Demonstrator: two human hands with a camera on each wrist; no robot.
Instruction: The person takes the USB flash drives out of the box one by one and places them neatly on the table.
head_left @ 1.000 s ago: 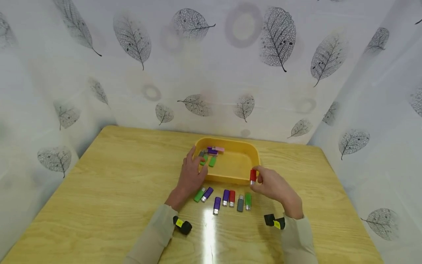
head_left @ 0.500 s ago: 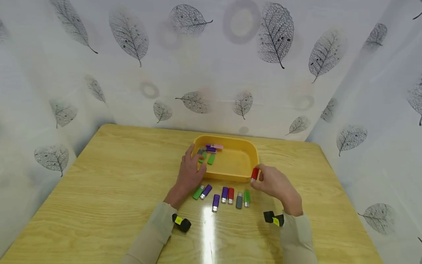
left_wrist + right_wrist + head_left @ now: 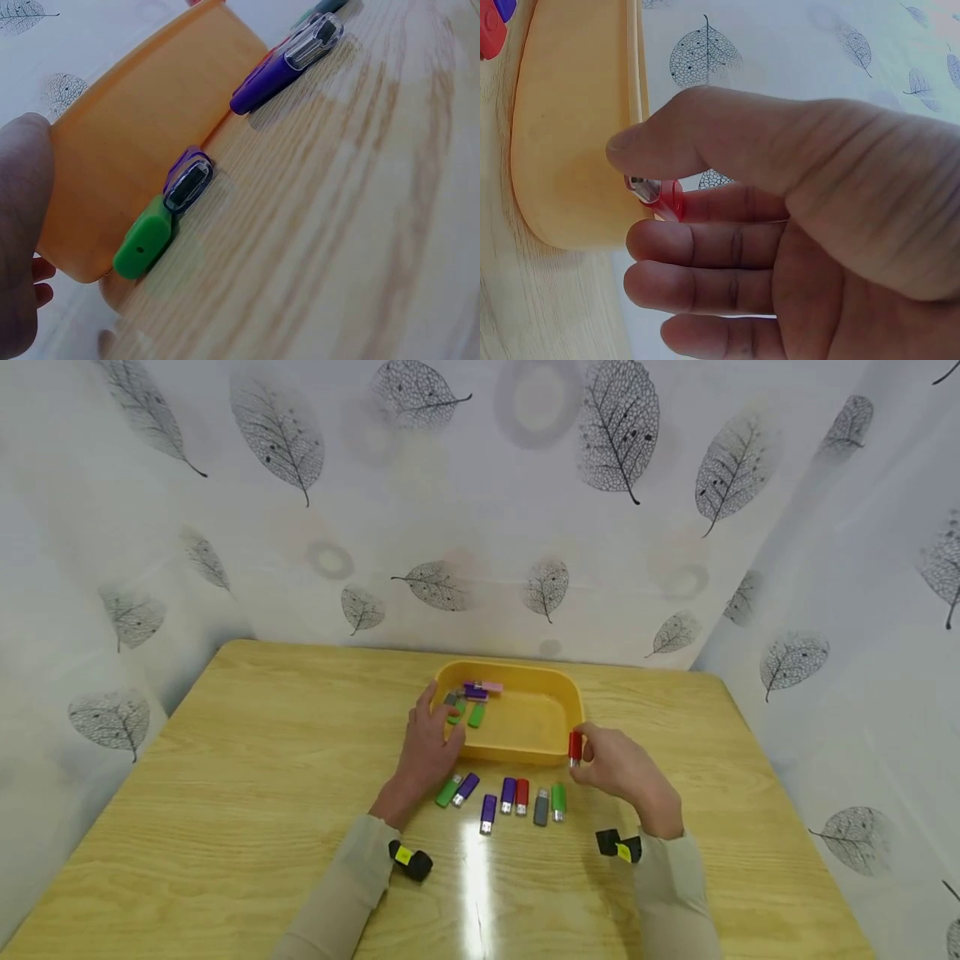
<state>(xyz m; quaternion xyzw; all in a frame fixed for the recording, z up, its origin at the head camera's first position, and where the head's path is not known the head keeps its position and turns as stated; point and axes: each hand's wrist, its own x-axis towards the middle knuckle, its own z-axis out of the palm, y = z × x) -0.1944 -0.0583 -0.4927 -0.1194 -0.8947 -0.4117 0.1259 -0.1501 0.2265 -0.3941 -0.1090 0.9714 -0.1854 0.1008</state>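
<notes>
My right hand (image 3: pixel 618 764) pinches a red USB flash drive (image 3: pixel 575 745) between thumb and fingers at the front right corner of a yellow plastic tray (image 3: pixel 528 753). Its metal plug (image 3: pixel 646 187) shows below the thumb in the right wrist view. The left hand (image 3: pixel 426 747) holds the tray's left front corner, one finger over the rim and the thumb (image 3: pixel 26 161) at the outer wall. Inside, on the left, lie a pink drive (image 3: pixel 492 687), a purple drive (image 3: pixel 474 692), a grey drive (image 3: pixel 450 699) and green drives (image 3: pixel 476 716), partly hidden by fingers.
In front of the tray, several drives lie on the wooden table (image 3: pixel 300 760): green (image 3: pixel 448 791), purple (image 3: pixel 488 808), red (image 3: pixel 522 795) and grey (image 3: pixel 541 807) among them. A leaf-print curtain (image 3: pixel 465 510) hangs behind. Each sleeve carries a black wrist camera (image 3: pixel 411 862).
The red drive tilted in the right fingers, then came back nearly upright, still by the tray's corner. The left hand stays in place on the tray. The head view has shifted slightly.
</notes>
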